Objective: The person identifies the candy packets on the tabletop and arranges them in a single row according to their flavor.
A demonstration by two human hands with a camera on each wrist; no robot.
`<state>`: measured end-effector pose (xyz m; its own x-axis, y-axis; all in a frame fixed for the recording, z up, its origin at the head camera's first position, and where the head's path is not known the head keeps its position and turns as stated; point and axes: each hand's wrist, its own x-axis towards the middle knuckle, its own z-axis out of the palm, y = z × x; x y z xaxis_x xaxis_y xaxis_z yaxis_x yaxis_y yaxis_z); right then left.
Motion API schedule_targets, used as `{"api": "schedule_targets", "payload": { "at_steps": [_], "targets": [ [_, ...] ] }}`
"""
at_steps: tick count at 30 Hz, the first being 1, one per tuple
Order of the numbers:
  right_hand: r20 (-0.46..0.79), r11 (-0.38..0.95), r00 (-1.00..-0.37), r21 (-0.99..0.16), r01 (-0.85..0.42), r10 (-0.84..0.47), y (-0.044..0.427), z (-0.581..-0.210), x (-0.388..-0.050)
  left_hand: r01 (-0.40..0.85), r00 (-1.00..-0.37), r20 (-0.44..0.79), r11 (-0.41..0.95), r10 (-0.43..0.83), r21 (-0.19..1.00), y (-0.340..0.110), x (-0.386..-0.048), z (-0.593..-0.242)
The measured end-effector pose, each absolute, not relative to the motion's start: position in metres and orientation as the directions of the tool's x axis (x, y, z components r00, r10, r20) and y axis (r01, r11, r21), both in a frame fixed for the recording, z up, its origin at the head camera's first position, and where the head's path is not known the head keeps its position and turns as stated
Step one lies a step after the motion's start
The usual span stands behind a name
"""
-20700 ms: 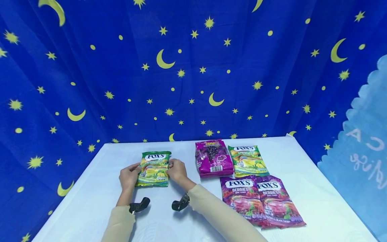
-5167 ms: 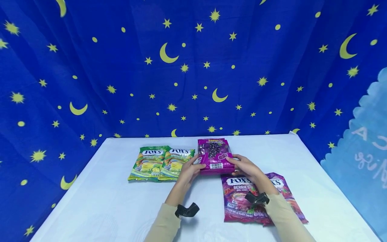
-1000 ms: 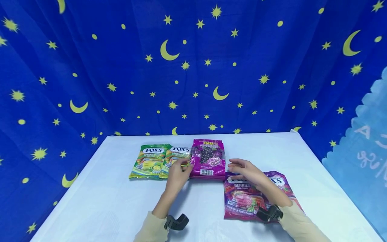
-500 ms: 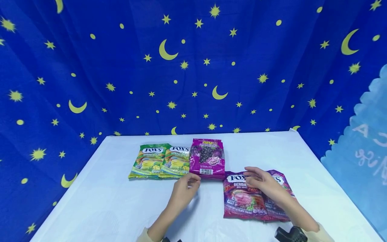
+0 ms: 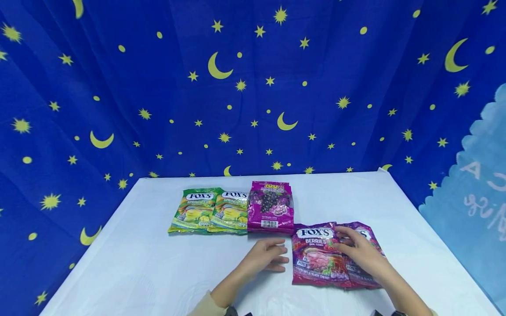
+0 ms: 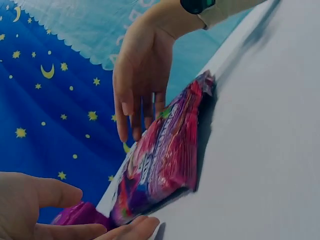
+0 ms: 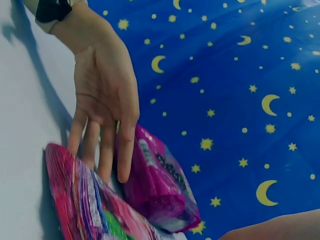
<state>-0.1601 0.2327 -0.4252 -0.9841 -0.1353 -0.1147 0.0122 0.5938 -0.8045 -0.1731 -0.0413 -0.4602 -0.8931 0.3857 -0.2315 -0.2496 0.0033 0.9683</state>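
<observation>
Two purple Fox's Berries candy bags lie side by side at the right: the left bag (image 5: 316, 259) overlaps the right bag (image 5: 357, 274). My left hand (image 5: 265, 256) hovers just left of them, fingers extended, holding nothing. Over the place where the two bags meet, my right hand (image 5: 363, 252) has loosely bent fingers; from the left wrist view, that hand (image 6: 145, 70) hangs with fingers pointing down near a berries bag (image 6: 165, 155). Behind my left hand stands a magenta bag of blackcurrant candy (image 5: 270, 208), touched by neither hand.
Two green Fox's Spring Tea bags, the left one (image 5: 195, 213) and the right one (image 5: 230, 215), lie in a row left of the magenta bag on the white table (image 5: 166, 272). A blue star-patterned curtain (image 5: 253, 101) hangs behind the table.
The green bags came together at the left; the magenta bag was shifted left against them and let go. Lately my left hand moved right and nearer, my right hand rightward over the berries bags.
</observation>
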Motion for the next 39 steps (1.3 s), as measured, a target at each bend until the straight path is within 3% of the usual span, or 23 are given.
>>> {"api": "schedule_targets", "payload": {
  "at_steps": [6, 13, 23, 30, 39],
  "targets": [
    [-0.119, 0.584, -0.987, -0.811, 0.036, -0.105, 0.236, -0.433, -0.159, -0.312, -0.889, -0.266, -0.07, 0.373, 0.947, -0.027, -0.175, -0.465],
    [-0.142, 0.653, -0.987, -0.755, 0.063, -0.069, 0.238, -0.436, -0.161, -0.311, -0.886, -0.286, -0.011, 0.365, 0.95, -0.018, -0.177, -0.47],
    [-0.169, 0.485, -0.972, -0.872, 0.071, -0.161, 0.236, -0.44, -0.147, -0.237, -0.893, -0.228, 0.026, 0.389, 0.971, -0.018, -0.168, -0.474],
    [-0.226, 0.485, -0.969, -0.861, 0.153, -0.096, 0.233, -0.439, -0.135, -0.166, -0.916, -0.187, 0.09, 0.356, 0.982, -0.015, -0.157, -0.469],
    [-0.24, 0.314, -0.967, -0.928, 0.203, -0.085, 0.236, -0.436, -0.123, -0.14, -0.92, -0.168, 0.102, 0.354, 0.985, -0.011, -0.149, -0.463]
  ]
}}
